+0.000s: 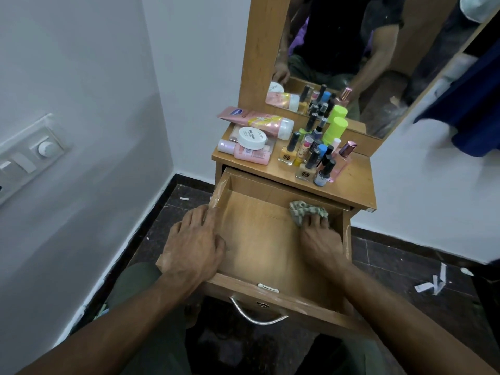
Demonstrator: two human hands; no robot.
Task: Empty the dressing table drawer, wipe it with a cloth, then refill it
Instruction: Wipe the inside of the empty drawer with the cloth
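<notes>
The wooden drawer (pixel 259 239) of the dressing table stands pulled out, with nothing inside but a crumpled greenish cloth (pixel 303 211) in its far right corner. My right hand (pixel 322 239) presses the cloth against the drawer floor, fingers on top of it. My left hand (pixel 194 244) rests flat over the drawer's left wall, fingers spread. On the tabletop (pixel 349 182) lie a pink tube (pixel 257 121), a white jar (pixel 251 138) and a pink bottle (pixel 249 154); several nail polish bottles (pixel 313 158) and a green can (pixel 334 129) stand to their right.
A mirror (pixel 365 55) rises behind the tabletop and reflects the person. A metal handle (pixel 257 313) hangs on the drawer front. White walls close in left and right, with a switch panel (pixel 29 158) on the left. Paper scraps (pixel 433 282) litter the dark floor.
</notes>
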